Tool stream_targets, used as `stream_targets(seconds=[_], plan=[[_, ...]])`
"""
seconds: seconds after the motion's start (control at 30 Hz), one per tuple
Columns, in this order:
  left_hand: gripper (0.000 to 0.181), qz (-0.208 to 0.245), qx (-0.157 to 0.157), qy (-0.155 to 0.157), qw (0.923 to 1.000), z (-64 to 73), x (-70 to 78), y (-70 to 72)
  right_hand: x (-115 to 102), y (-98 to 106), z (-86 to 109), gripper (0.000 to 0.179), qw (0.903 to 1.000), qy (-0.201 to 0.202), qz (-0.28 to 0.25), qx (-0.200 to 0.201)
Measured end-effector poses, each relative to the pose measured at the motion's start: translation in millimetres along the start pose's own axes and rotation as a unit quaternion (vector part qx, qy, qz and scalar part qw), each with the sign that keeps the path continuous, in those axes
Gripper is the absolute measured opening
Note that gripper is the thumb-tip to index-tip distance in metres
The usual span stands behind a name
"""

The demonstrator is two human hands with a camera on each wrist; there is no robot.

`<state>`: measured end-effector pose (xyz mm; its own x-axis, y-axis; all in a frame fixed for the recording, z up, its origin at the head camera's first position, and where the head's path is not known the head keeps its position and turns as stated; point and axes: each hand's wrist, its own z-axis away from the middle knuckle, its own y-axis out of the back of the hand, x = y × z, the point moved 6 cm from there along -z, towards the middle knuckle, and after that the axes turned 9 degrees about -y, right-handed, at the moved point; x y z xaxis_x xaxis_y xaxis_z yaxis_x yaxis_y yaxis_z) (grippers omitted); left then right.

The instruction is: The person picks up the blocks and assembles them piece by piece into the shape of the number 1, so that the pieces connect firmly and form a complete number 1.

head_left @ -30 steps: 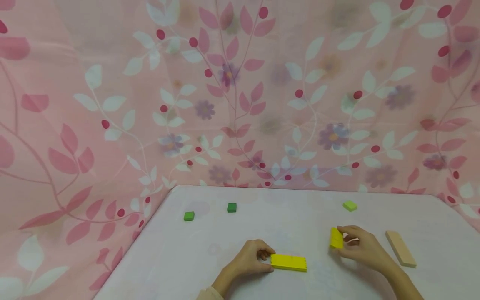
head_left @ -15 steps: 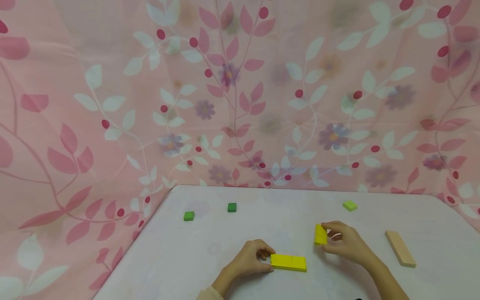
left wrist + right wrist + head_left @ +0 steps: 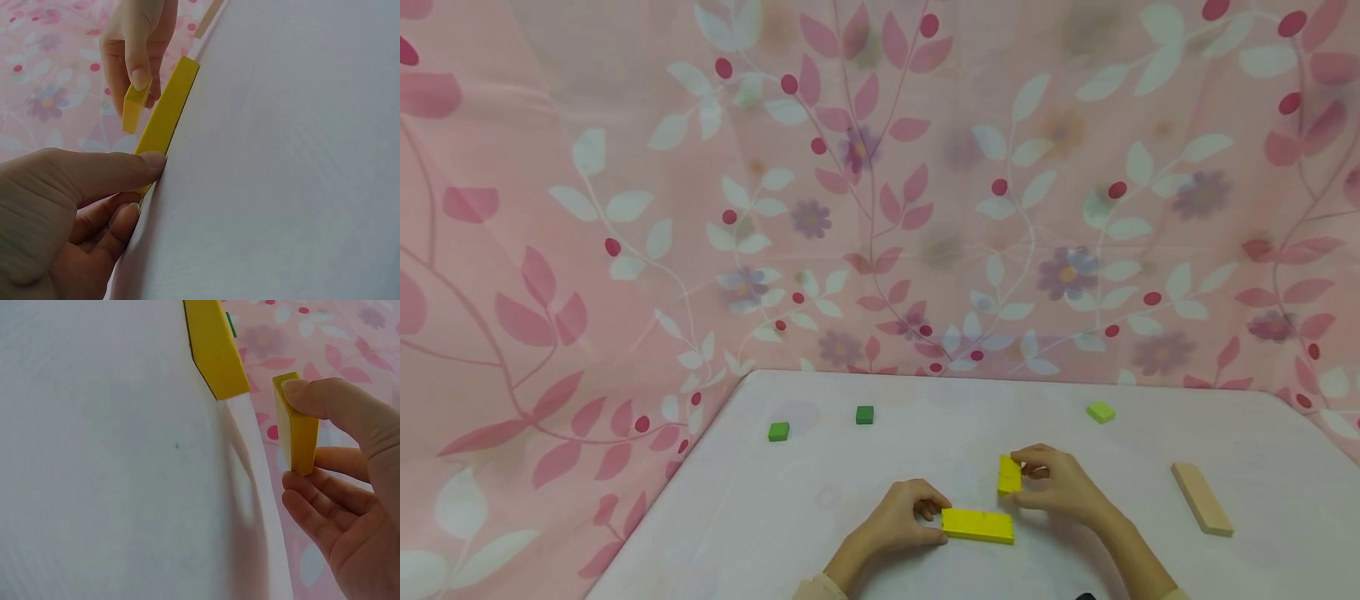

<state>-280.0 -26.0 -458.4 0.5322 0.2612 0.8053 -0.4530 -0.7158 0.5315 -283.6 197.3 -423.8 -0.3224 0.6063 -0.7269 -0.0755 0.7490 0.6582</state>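
A long yellow block (image 3: pixel 977 526) lies flat on the white table, and my left hand (image 3: pixel 901 518) pinches its left end between thumb and fingers. Just behind its right end, my right hand (image 3: pixel 1058 487) holds a shorter yellow block (image 3: pixel 1009 476) by its edges. In the right wrist view, that shorter block (image 3: pixel 303 437) is gripped with the thumb on its top edge and fingers below. A gap separates it from the long block (image 3: pixel 219 353). From the left wrist, my right hand (image 3: pixel 142 31) appears beyond the long block (image 3: pixel 169 112).
Two small green blocks, one lighter (image 3: pixel 778 432) and one darker (image 3: pixel 865 415), lie at the back left. A lime green block (image 3: pixel 1101 412) sits at the back right. Right of my right arm lies a plain wooden plank (image 3: pixel 1202 498). Floral pink cloth (image 3: pixel 880 208) hangs behind the table.
My right hand has carried the shorter yellow block leftward, close to the long one. My left hand and the long yellow block have stayed in place.
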Motion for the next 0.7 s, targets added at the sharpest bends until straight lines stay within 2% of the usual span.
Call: stream_targets(seconds=[0.3, 0.57, 0.7], plan=[[0.031, -0.001, -0.001, 0.003, 1.0000, -0.2, -0.2, -0.3, 1, -17, -10.3, 0.054, 0.9994, -0.027, 0.003, -0.021], [0.031, -0.003, -0.002, 0.000, 1.0000, -0.4, 0.2, -0.4, -3, -27, -12.5, 0.051, 0.9990, -0.009, -0.010, -0.042], [0.030, -0.005, 0.000, 0.001, 1.0000, -0.1, -0.1, -0.1, -4, -32, -13.7, 0.051, 0.9982, -0.014, -0.007, -0.057]])
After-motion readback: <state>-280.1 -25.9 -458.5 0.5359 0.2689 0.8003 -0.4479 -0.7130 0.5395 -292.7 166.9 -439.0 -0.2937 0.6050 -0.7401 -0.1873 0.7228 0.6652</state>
